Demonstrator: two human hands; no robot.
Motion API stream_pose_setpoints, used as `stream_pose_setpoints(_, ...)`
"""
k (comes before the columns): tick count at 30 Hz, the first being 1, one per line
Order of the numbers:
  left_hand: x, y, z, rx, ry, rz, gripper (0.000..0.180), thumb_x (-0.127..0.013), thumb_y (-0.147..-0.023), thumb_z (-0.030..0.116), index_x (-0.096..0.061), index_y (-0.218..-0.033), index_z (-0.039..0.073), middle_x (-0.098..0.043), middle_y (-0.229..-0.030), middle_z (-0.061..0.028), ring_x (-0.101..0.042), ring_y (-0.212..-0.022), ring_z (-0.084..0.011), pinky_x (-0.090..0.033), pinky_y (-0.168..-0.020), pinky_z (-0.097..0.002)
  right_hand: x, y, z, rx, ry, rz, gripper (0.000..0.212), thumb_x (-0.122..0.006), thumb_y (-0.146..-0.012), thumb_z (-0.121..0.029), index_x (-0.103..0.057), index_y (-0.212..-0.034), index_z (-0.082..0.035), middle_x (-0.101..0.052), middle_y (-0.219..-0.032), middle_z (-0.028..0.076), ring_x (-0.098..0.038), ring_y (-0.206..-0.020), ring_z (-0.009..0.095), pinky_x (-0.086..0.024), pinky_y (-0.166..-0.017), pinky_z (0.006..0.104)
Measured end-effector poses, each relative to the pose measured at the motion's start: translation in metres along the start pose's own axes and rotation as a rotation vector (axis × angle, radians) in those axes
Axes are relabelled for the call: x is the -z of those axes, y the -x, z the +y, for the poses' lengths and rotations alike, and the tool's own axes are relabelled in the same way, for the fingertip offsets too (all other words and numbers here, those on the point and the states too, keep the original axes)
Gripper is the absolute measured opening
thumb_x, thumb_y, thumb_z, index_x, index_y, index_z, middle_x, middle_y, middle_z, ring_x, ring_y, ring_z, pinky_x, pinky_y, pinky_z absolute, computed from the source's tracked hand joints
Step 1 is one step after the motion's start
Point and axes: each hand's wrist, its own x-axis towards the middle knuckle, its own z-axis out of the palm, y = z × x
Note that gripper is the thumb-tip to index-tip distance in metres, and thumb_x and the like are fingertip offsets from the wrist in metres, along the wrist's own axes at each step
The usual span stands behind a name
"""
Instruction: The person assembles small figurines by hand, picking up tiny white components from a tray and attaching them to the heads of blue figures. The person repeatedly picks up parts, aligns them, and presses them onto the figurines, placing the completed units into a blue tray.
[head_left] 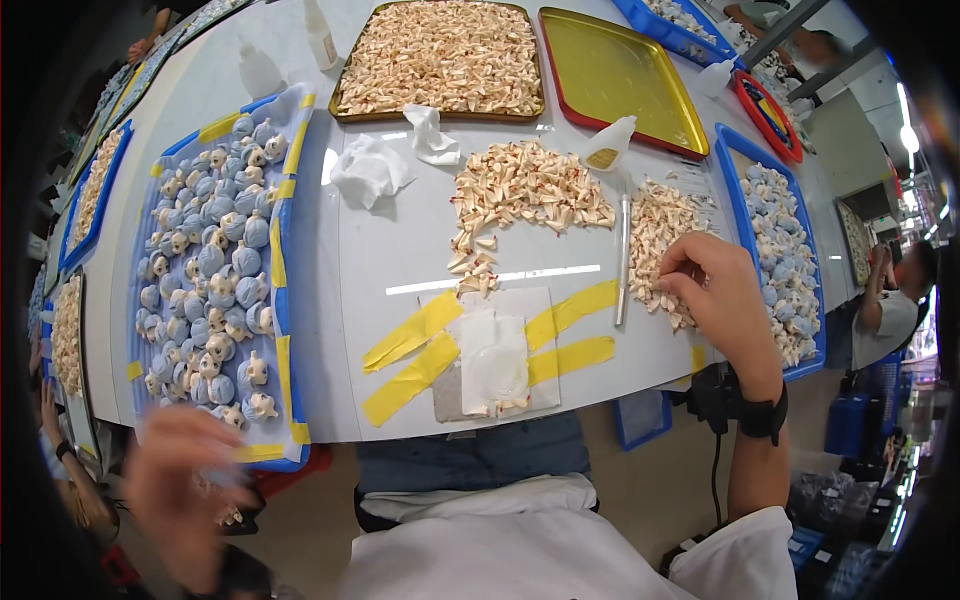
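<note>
My right hand [712,292] is over a pile of small cream pointed pieces [655,225] at the right, thumb and fingertips pinched together. Whatever sits between those fingertips is too small to make out. My left hand [185,485] is smeared by motion at the near edge of a blue-rimmed tray [283,345]. That tray holds many small doll heads [212,260] with light blue caps. In front of me a white pad [498,370] with a round translucent patch lies between strips of yellow tape [412,380]. Beyond it spreads another pile of cream pieces [530,188], some with red tips.
A large tray of cream pieces [440,60] stands at the back beside a gold tray [625,80]. Crumpled tissues [370,170], a squeeze bottle [608,143] and a thin rod [622,260] lie on the table. Another blue tray [822,325] borders the right. Other people work nearby.
</note>
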Motion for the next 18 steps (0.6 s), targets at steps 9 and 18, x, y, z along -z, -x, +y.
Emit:
stream_pose_setpoints(9,-0.099,-0.004,-0.02,-0.145,-0.267,0.151,0.033,-0.062,-0.066,-0.011,-0.059,-0.096,0.001,-0.057,-0.095,-0.0147,-0.058,-0.079,-0.0256,-0.05,-0.065,-0.0295,0.002,0.004,0.006,-0.033,0.074,0.085,0.011,-0.061,-0.069,-0.003,-0.055,-0.077,0.0,-0.055,-0.068,0.01,-0.053,-0.062,0.023,-0.042,-0.057,0.0308)
stream_pose_setpoints(18,-0.105,-0.009,-0.033,-0.125,-0.391,0.308,0.023,-0.056,-0.078,-0.005,-0.055,-0.1,-0.001,-0.054,-0.101,-0.0152,-0.056,-0.086,-0.0257,-0.048,-0.07,-0.0303,-0.004,0.0,0.003,0.085,0.128,0.007,0.008,-0.061,-0.068,-0.002,-0.057,-0.075,0.0,-0.058,-0.07,0.011,-0.057,-0.066,0.022,-0.043,-0.059,0.029)
